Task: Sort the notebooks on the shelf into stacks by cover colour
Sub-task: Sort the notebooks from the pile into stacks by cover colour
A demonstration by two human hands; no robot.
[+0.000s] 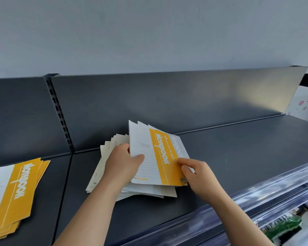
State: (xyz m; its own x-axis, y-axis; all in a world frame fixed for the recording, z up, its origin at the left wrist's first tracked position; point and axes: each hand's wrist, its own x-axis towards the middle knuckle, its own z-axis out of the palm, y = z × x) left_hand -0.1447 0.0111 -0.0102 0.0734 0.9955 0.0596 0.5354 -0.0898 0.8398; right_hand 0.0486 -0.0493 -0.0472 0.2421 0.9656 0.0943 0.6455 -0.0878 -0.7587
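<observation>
Head view, centre frame: your left hand (122,162) grips the yellow notebook (160,157) at its left edge, thumb on the cover. Your right hand (199,176) pinches its right edge. The yellow stack (16,192) lies well apart at lower left, nearer your left hand.

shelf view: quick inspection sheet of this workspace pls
surface: dark grey metal shelf
job's things: yellow stack at left; mixed pile mid-shelf; yellow notebook lifted above it, grey notebook right behind
clutter: nothing seen
grips: left hand holds the yellow notebook's left edge; right hand pinches its right edge
cables: nothing seen
surroundings: grey wall behind; clear price rail along the front; blurred goods below
</observation>
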